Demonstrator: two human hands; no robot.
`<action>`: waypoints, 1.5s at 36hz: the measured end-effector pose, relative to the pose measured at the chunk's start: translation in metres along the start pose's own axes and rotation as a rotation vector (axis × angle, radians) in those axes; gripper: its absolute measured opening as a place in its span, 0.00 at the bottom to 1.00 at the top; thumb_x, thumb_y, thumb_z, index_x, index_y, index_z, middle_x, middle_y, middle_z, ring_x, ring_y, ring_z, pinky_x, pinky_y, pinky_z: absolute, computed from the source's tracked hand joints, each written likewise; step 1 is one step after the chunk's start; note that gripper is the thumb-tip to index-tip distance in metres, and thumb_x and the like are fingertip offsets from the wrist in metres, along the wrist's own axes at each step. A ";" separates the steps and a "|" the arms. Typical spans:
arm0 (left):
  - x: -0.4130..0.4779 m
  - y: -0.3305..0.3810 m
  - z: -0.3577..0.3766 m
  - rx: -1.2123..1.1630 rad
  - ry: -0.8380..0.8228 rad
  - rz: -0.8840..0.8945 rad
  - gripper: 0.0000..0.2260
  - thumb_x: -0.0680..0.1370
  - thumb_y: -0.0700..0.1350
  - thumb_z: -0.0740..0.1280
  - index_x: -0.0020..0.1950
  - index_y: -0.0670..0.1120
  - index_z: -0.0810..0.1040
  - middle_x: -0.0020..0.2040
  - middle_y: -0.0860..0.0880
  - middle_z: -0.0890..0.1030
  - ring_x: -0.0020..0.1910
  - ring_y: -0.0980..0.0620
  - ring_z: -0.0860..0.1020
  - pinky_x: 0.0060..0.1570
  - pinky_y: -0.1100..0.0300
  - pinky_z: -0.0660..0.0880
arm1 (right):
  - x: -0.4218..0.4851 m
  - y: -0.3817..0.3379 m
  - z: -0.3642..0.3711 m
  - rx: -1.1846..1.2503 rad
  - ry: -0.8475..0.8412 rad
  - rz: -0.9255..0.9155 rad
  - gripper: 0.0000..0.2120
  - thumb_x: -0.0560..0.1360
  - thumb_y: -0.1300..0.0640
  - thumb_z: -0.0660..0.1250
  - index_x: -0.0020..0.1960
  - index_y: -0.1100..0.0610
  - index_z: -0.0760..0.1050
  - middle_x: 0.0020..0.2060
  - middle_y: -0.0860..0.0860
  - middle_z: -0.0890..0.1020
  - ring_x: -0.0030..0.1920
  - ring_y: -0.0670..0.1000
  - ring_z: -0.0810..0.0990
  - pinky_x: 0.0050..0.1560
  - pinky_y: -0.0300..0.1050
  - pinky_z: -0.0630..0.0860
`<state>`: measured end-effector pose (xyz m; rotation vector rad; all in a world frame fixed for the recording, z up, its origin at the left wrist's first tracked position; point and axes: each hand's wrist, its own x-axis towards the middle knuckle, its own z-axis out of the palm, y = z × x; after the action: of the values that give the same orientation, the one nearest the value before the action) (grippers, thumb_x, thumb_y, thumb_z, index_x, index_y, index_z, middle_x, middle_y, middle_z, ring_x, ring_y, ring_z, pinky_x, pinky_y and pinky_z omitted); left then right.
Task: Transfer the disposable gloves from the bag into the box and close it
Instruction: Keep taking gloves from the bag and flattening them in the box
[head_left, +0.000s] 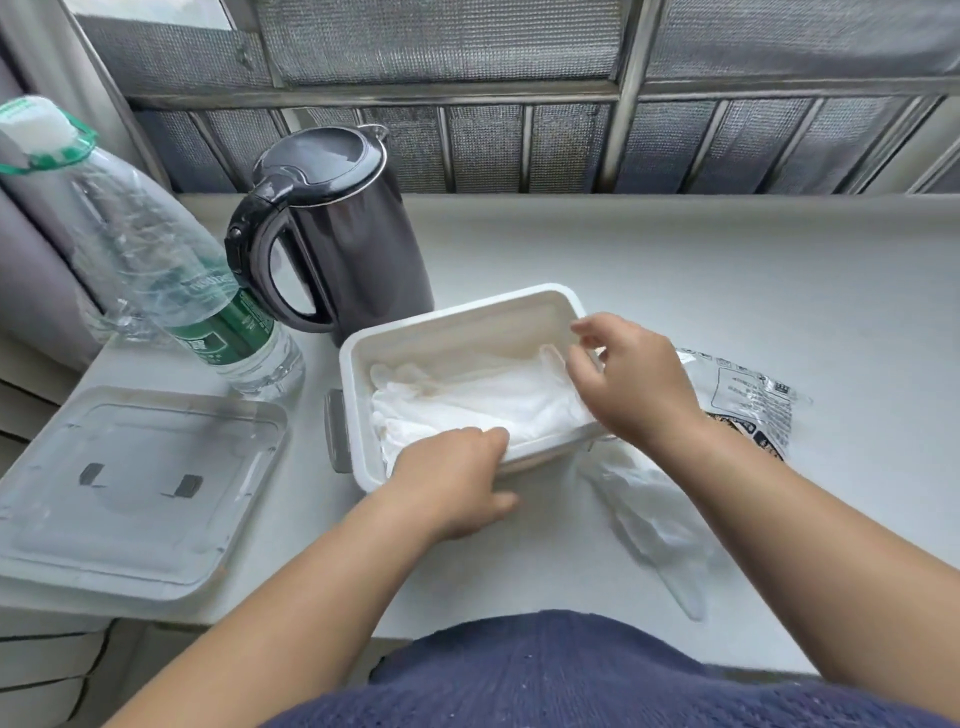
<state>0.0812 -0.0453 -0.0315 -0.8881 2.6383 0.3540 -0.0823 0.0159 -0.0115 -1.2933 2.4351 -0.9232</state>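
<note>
A person in a dark blue knitted top (597, 675) works at a pale counter (675, 270) below a row of mesh-covered window panes. At the counter's 9 o'clock edge lies the clear lid (135, 483) of the box, flat and well apart from it, with 2 grey clips showing through the plastic. Behind it, toward 10 o'clock, a large clear water bottle (156, 249) with a green handle and label leans beside a black electric kettle (332, 223) standing at 11 o'clock. At the centre sits the open white box (457, 322), a grey latch on its left end, with a folded heap of translucent disposable gloves (478, 400) already inside. The left hand (457, 478) rests on the box's near rim at 6 o'clock, fingers curled together over the edge and touching the gloves. The right hand (628, 384) hovers over the box's right end at 3 o'clock, thumb and forefinger pinching a thin edge of glove material, the other fingers loosely bent. Just right of the box, 1 loose glove (654, 525) lies flat on the counter at 5 o'clock, and the printed plastic bag (748, 400) lies beyond the right wrist at 3 o'clock.
</note>
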 end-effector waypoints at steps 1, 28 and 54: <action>0.002 0.000 0.002 0.024 0.026 -0.018 0.11 0.78 0.53 0.61 0.53 0.48 0.70 0.52 0.47 0.77 0.54 0.45 0.75 0.40 0.57 0.66 | -0.004 0.005 -0.004 0.000 0.028 0.007 0.14 0.76 0.57 0.63 0.60 0.57 0.76 0.54 0.54 0.81 0.54 0.54 0.77 0.51 0.43 0.69; 0.003 0.128 0.050 -0.402 -0.008 0.055 0.15 0.80 0.48 0.57 0.65 0.52 0.73 0.63 0.49 0.77 0.62 0.47 0.73 0.58 0.55 0.71 | -0.058 0.107 -0.053 0.051 -0.255 0.287 0.21 0.76 0.47 0.62 0.67 0.52 0.69 0.65 0.50 0.74 0.64 0.51 0.73 0.61 0.44 0.68; 0.021 0.118 0.044 -1.582 -0.067 -0.326 0.11 0.81 0.39 0.57 0.51 0.46 0.80 0.47 0.50 0.81 0.44 0.56 0.78 0.42 0.62 0.71 | -0.061 0.096 -0.046 -0.287 -0.461 -0.041 0.20 0.77 0.58 0.56 0.69 0.52 0.68 0.75 0.52 0.58 0.73 0.54 0.59 0.70 0.49 0.58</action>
<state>0.0027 0.0496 -0.0646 -1.5189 1.6391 2.3745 -0.1322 0.1238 -0.0410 -1.4578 2.2257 -0.2406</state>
